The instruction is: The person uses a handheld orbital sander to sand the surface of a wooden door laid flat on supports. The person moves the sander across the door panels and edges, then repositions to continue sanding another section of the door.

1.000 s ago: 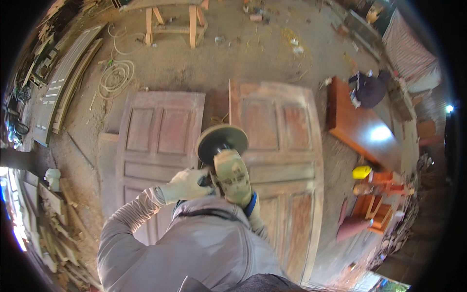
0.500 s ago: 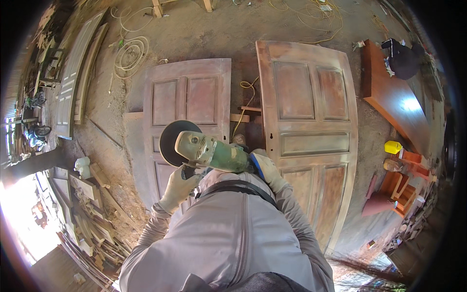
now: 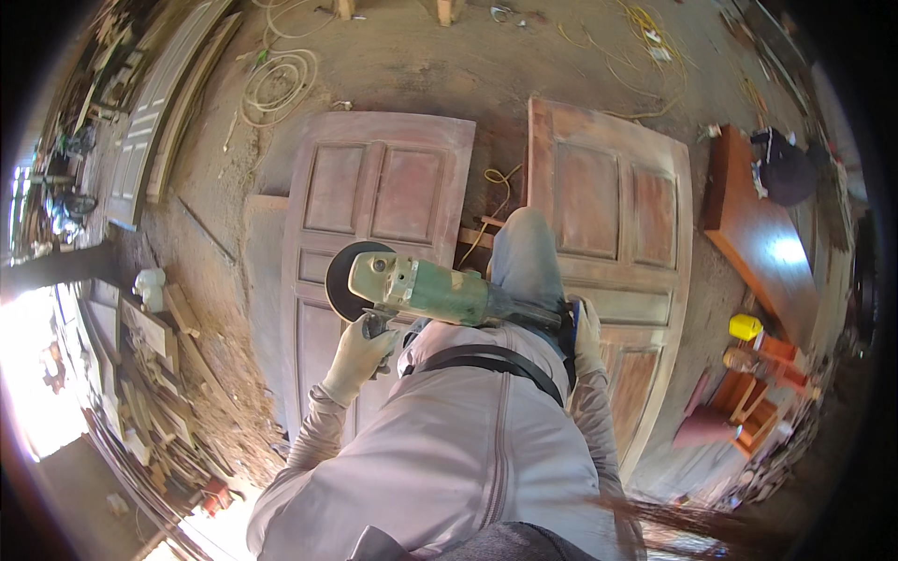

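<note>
Head view: my gloved left hand grips the side handle and my right hand the rear of a green angle grinder, disc at nine o'clock, over the left door panel. Bare dirt floor opens at twelve o'clock.

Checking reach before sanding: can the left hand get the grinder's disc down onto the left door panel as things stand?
Probably yes: the left hand grips the grinder directly above the left door panel, and nothing lies between.
</note>
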Demonstrator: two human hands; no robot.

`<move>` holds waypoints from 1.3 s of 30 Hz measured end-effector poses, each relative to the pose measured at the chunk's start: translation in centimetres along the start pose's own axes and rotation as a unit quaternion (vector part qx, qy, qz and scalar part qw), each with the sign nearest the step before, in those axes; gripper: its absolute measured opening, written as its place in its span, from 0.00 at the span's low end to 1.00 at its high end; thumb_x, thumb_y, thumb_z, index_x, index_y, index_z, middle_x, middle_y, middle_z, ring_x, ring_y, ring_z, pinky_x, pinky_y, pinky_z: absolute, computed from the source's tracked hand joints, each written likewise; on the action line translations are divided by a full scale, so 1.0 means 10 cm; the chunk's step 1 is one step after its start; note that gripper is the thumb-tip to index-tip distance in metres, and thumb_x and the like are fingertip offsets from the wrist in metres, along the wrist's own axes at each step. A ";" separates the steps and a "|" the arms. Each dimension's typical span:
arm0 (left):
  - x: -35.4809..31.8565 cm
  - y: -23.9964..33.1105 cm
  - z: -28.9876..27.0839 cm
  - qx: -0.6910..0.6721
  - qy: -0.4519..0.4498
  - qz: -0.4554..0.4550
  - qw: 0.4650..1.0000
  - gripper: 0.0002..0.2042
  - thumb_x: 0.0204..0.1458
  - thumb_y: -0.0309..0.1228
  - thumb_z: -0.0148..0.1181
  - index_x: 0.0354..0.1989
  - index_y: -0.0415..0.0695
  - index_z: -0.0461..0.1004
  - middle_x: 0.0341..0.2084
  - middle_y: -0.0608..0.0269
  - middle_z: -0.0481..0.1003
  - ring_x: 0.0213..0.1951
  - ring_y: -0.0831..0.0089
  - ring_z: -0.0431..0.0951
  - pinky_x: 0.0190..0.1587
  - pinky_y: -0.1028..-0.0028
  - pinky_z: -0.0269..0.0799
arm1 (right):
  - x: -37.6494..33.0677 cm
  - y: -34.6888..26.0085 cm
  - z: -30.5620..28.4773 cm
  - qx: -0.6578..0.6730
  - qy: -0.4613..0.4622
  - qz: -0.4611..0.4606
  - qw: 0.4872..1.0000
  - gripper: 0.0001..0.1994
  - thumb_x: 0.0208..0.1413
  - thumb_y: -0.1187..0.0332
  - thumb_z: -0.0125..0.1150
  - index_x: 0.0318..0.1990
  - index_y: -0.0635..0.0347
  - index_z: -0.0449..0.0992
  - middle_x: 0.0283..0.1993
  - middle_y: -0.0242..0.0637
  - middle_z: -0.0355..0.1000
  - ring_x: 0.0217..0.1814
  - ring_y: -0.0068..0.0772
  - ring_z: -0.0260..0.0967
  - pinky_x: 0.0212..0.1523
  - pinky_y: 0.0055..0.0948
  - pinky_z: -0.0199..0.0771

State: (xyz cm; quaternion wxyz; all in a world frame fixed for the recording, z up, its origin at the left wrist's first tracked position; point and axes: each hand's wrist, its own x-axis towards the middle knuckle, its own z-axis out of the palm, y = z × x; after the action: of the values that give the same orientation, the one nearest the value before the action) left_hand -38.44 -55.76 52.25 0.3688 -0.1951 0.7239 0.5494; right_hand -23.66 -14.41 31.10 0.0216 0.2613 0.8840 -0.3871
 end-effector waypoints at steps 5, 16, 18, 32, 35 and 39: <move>0.04 0.03 -0.05 0.005 0.010 0.012 1.000 0.15 0.54 0.35 0.63 0.46 0.40 0.74 0.20 0.71 0.68 0.14 0.83 0.68 0.16 0.80 0.66 | 0.44 0.18 -0.03 0.266 -0.057 0.071 0.960 0.18 0.58 0.71 0.53 0.57 0.60 0.74 0.44 0.40 0.77 0.47 0.38 0.75 0.48 0.32 0.74; 0.66 0.83 0.11 0.059 0.071 -0.014 0.996 0.16 0.52 0.34 0.60 0.47 0.39 0.74 0.26 0.63 0.76 0.22 0.79 0.76 0.20 0.76 0.72 | 1.68 1.28 0.39 0.161 -0.201 0.046 0.965 0.20 0.55 0.78 0.58 0.56 0.56 0.74 0.51 0.43 0.77 0.51 0.38 0.74 0.53 0.33 0.72; 0.96 1.14 0.27 0.048 0.059 -0.005 0.997 0.16 0.52 0.33 0.59 0.47 0.39 0.74 0.26 0.63 0.75 0.22 0.80 0.75 0.20 0.75 0.72 | 2.18 1.43 0.15 -0.007 -0.198 -0.033 0.980 0.18 0.54 0.76 0.57 0.54 0.54 0.75 0.51 0.50 0.76 0.51 0.47 0.75 0.50 0.39 0.73; 2.77 3.80 0.52 0.248 0.058 0.066 0.965 0.21 0.49 0.34 0.62 0.51 0.37 0.73 0.33 0.52 0.79 0.38 0.70 0.79 0.43 0.67 0.74 | 3.65 0.47 -0.54 -0.155 -0.424 0.226 0.863 0.21 0.48 0.52 0.67 0.47 0.53 0.82 0.45 0.50 0.80 0.52 0.50 0.77 0.51 0.44 0.75; 2.89 4.34 0.71 0.264 0.058 0.128 0.954 0.21 0.49 0.34 0.63 0.51 0.37 0.74 0.32 0.56 0.78 0.36 0.70 0.77 0.42 0.67 0.74 | 3.77 0.62 -0.70 -0.173 -0.405 0.265 0.858 0.21 0.44 0.53 0.74 0.44 0.54 0.83 0.42 0.45 0.81 0.47 0.42 0.79 0.47 0.40 0.76; 3.07 4.84 0.81 0.338 0.049 0.116 0.933 0.22 0.48 0.38 0.61 0.49 0.36 0.74 0.29 0.49 0.79 0.33 0.63 0.80 0.40 0.63 0.75 | 4.23 0.23 -0.65 -0.150 -0.396 0.220 0.879 0.21 0.47 0.53 0.72 0.46 0.54 0.82 0.42 0.43 0.81 0.46 0.41 0.79 0.46 0.40 0.76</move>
State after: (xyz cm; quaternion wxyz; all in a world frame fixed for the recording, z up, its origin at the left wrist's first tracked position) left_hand -89.08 -28.89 59.80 0.3109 -0.0005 0.9016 0.3008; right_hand -57.98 10.27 23.92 0.4937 0.2674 0.7688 -0.3062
